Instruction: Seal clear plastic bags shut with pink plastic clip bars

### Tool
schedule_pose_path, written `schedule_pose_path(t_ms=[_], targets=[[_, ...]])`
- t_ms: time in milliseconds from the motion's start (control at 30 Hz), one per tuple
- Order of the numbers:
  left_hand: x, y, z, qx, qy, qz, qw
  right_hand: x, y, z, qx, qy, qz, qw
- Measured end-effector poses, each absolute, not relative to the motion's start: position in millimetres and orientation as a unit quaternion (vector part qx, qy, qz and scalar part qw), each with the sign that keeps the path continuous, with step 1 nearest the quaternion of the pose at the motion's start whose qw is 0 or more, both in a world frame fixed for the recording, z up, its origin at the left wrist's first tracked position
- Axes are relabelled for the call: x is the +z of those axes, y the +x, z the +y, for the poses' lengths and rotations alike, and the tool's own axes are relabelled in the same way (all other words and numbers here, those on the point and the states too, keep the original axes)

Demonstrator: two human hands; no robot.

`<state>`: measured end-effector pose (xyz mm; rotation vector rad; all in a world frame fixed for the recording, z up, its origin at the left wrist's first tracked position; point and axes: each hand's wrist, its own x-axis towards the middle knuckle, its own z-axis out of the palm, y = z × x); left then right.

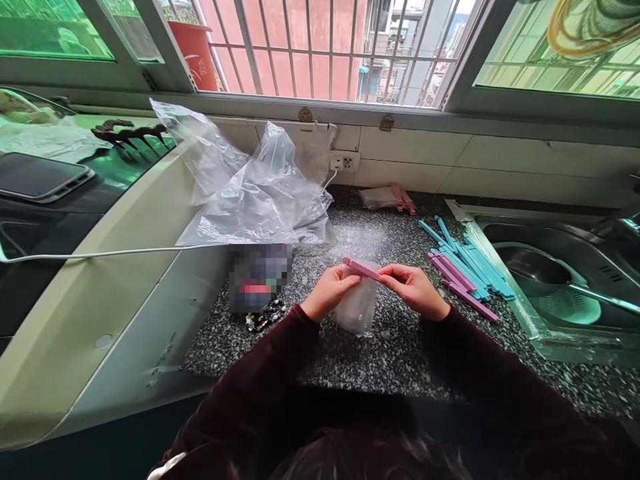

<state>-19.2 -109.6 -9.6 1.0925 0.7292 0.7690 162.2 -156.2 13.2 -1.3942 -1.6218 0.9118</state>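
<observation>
Between my two hands are pink plastic strips (pixel 363 268), which look like bag sealing clips, stacked together and slanting slightly down to the right. My left hand (pixel 333 290) pinches their left part along with a small clear plastic bag (pixel 356 310) that hangs below. The fingers of my right hand (pixel 413 288) are closed on the right end of the strips. How far the strips reach into the bag I cannot tell. To the right, a loose pile of turquoise strips (pixel 480 263) lies on the counter, with several pink strips (pixel 453 272) at its near side.
A large crumpled clear bag (pixel 260 193) stands at the back left, near a white cable (pixel 100 257). A small packet (pixel 379 197) with pink strips lies by the wall below a socket (pixel 345 162). The sink (pixel 505 230) holding a pan (pixel 533 270) is at right.
</observation>
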Motion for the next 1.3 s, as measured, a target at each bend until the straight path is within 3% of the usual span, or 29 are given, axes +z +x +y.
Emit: schedule_pose_path(t_ms=[500,633,767,900,1033,1300], targets=[[-9,-16,-111,0.324,0.508,0.371,0.706,9,169,-154,0.392,-0.554,-0.649,0.345],[-9,-16,-112,0.342,0.496,0.369,0.708,9,167,-157,0.293,-0.554,-0.692,0.359],[-9,-15,-112,0.349,0.483,0.368,0.714,6,164,-160,0.07,-0.525,-0.753,0.391],[-9,-14,-113,0.355,0.477,0.362,0.718,0,159,-161,-0.086,-0.502,-0.784,0.355],[-9,-14,-114,0.359,0.472,0.352,0.725,-4,156,-161,-0.118,-0.495,-0.794,0.332],[-9,-18,-112,0.34,0.478,0.324,0.742,-7,159,-160,-0.096,-0.489,-0.785,0.367]])
